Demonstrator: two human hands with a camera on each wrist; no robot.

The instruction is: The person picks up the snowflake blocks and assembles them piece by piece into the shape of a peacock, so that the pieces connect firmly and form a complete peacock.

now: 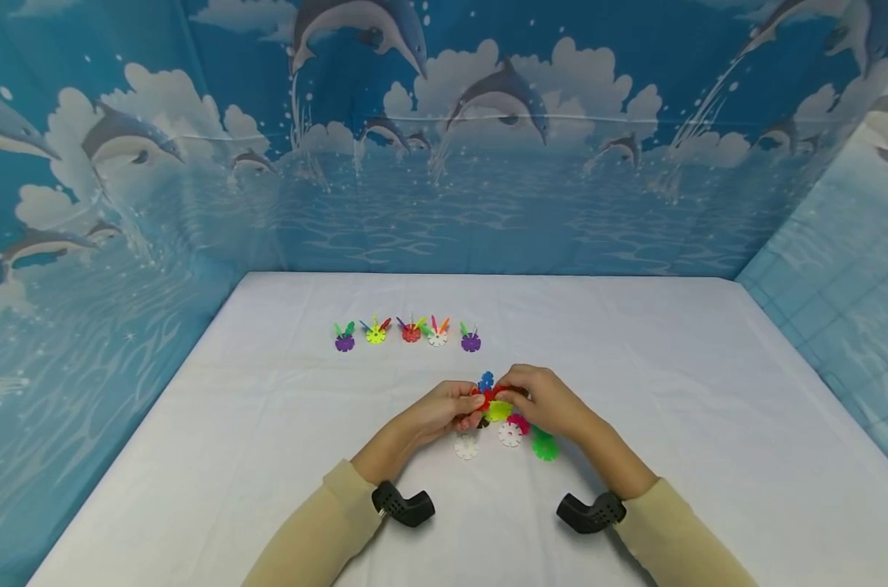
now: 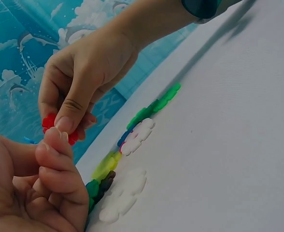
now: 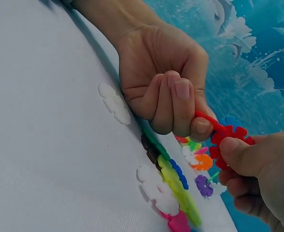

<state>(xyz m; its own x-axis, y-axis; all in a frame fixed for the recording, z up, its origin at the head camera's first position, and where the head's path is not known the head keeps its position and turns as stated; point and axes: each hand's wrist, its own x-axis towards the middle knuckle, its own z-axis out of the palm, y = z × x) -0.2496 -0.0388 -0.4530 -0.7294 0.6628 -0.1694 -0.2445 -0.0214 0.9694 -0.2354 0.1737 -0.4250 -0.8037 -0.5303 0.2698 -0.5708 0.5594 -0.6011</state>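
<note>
Over the middle of the white table, my left hand (image 1: 447, 406) and right hand (image 1: 548, 401) meet. Between finger and thumb, the right hand pinches a red notched flower disc (image 3: 218, 142), seen face-on in the right wrist view. A second red disc (image 3: 205, 116), nearly edge-on there, is pinched by the left hand. The two red discs touch at their edges; fingertips hide whether their slots are joined. A blue disc (image 1: 486, 380) shows just beyond them. Below the hands lie loose discs: yellow (image 1: 498, 411), white (image 1: 510, 434), pink (image 1: 519, 422), green (image 1: 545, 446) and another white disc (image 1: 466, 446).
Farther back stands a row of small assembled disc pieces, among them a purple one (image 1: 344, 342), a yellow one (image 1: 375, 334), a red one (image 1: 411, 333) and a white one (image 1: 437, 337). A dolphin-print curtain (image 1: 488, 204) hangs behind the table (image 1: 671, 350).
</note>
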